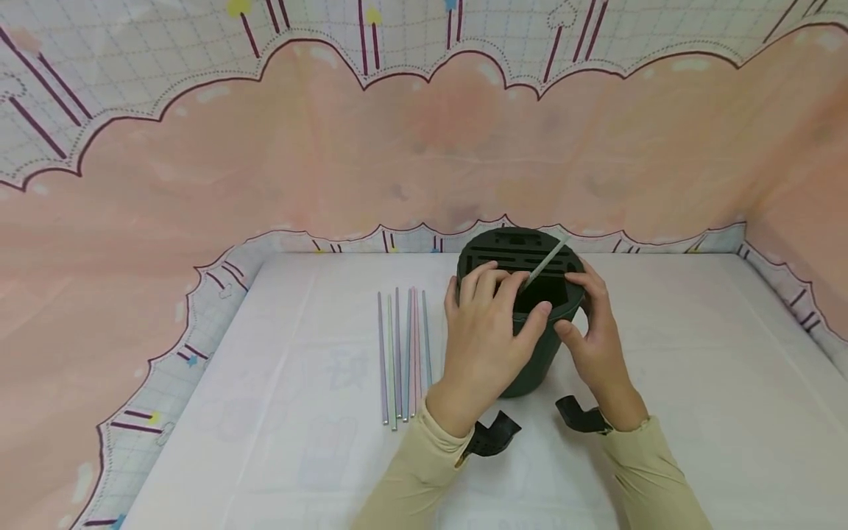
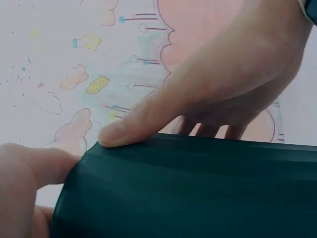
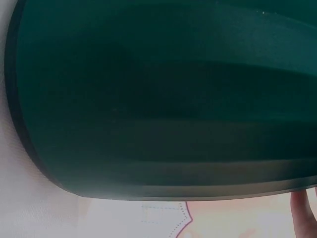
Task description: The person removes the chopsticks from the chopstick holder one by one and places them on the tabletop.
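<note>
A dark green tub with a slotted top stands between the hands, its opening on the near side. My left hand holds the tub's left side, its fingers bent over the top and its thumb on the near rim. On the right, my right hand grips the rim with its fingertips on top and the thumb against the front wall. A thin pale stick leans out of the opening, its lower end beside the left index fingertip. In the left wrist view a thumb lies on the tub's edge.
Several thin sticks in purple, green, blue and pink lie in a row left of the tub. A white table surface spreads beneath. Patterned pink and white cloth rises behind and at the sides. Black straps hang at the wrists.
</note>
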